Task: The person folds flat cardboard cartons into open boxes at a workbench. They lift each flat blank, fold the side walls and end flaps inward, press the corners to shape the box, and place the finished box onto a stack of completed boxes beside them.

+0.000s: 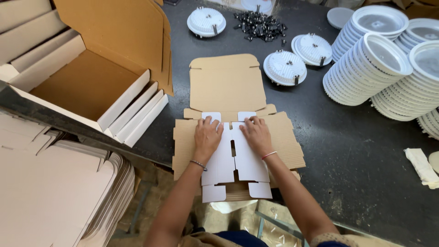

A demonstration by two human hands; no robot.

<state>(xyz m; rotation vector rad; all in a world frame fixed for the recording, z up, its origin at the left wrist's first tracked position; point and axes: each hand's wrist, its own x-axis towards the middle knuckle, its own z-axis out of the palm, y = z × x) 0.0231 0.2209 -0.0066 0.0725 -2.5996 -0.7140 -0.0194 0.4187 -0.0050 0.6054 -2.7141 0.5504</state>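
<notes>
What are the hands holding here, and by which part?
Nothing is gripped. Both the left hand and the right hand press flat on the white folded-in flaps of the flat cardboard box blank on the table.

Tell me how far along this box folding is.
Done: one brown cardboard box with white outer walls stands assembled, open, at left. In hand: left hand and right hand press two white side flaps inward on a flat brown cardboard blank. Left: its lid lies flat, and a stack of unfolded blanks waits.
</notes>
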